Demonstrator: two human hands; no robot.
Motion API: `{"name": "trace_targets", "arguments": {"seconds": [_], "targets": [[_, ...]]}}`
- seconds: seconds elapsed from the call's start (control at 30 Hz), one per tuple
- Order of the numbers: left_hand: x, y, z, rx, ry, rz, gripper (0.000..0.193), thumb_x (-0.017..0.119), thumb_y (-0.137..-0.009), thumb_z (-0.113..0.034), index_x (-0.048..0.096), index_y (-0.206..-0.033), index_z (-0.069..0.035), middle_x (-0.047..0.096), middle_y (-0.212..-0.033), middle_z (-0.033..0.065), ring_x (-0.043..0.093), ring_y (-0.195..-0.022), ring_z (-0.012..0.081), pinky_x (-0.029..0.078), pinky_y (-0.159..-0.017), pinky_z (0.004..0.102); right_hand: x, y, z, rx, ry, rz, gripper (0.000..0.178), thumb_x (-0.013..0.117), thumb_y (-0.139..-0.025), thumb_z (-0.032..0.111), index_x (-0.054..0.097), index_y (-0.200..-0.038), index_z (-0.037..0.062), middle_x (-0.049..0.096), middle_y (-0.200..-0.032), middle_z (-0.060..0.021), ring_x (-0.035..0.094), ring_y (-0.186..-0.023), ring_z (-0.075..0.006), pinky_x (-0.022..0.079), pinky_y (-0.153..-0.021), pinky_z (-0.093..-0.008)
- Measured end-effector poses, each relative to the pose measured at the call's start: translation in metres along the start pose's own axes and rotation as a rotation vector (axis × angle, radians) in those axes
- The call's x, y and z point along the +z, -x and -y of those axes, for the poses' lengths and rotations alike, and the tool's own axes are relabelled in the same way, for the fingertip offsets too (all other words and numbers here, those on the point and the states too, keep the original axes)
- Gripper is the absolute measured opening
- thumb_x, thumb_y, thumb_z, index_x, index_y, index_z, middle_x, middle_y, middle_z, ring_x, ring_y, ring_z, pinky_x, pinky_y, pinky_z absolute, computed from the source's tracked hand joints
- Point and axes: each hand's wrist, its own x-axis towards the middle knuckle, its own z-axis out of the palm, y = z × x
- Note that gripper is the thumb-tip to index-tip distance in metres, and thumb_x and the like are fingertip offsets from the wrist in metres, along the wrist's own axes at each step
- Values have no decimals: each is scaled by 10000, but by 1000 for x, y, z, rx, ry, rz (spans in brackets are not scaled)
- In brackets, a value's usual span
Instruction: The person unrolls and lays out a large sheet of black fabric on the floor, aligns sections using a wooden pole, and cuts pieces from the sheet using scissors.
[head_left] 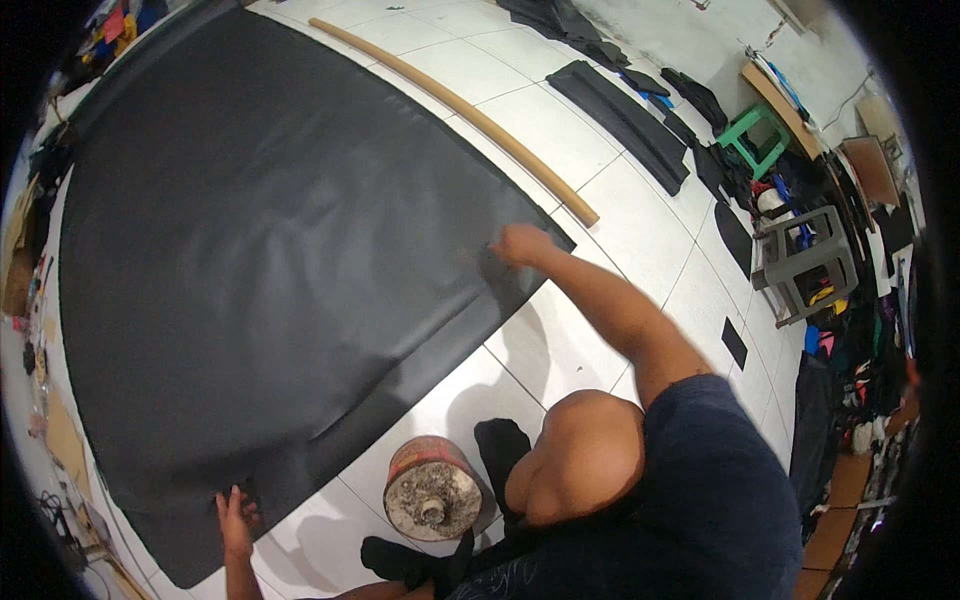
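Note:
A large sheet of black, leather-like material [270, 220] is spread over the tiled floor, with soft ripples and a long crease near its front edge. My left hand [237, 515] rests on its near left part with the fingers apart. Over the sheet's right end, close to the corner, my right hand [522, 245] is closed with the knuckles up. Whatever it may hold is hidden under the fingers. A round, red-sided weight or can [432, 495], its grimy top bearing a central knob, stands on the floor between my hands, near my feet.
A long brown cardboard tube [460, 110] lies along the sheet's far right edge. Beyond it are black material pieces [620, 125], a green stool [755, 140] and a grey stool [812, 262]. A small black piece [734, 343] lies at right. Clutter lines both sides.

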Motion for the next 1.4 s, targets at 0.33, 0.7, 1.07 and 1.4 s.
{"name": "trace_targets", "arguments": {"seconds": [0.33, 0.7, 1.07, 1.4], "targets": [[59, -42, 31, -130, 691, -292, 678, 674, -845, -533, 446, -1308, -93, 515, -1052, 34, 512, -925, 146, 452, -798, 305, 81, -42, -110, 533, -1815, -259, 523, 740, -836, 299, 515, -1159, -45, 577, -1015, -139, 596, -606, -228, 582, -508, -367], [46, -66, 57, -176, 632, -401, 380, 649, -923, -300, 562, -1165, -20, 570, -1012, 40, 520, -789, 125, 487, -717, 232, 65, -58, -103, 625, -942, -822, 442, 782, -745, 342, 604, -910, -27, 643, -813, -161, 625, -733, -293, 496, -626, -405], [73, 1, 63, -88, 563, -329, 162, 550, -955, -157, 616, -962, -9, 573, -848, 39, 506, -745, 164, 450, -671, 330, 86, -13, -146, 755, -599, -595, 448, 705, -785, 402, 670, -900, -30, 688, -918, -221, 669, -896, -352, 504, -779, -398], [64, 3, 79, -111, 643, -235, 124, 526, -969, -199, 560, -906, -98, 520, -768, 11, 452, -666, 133, 394, -614, 322, 93, -15, -154, 799, -772, -500, 445, 723, -775, 403, 691, -793, -40, 694, -838, -219, 684, -799, -337, 513, -751, -397]]}}
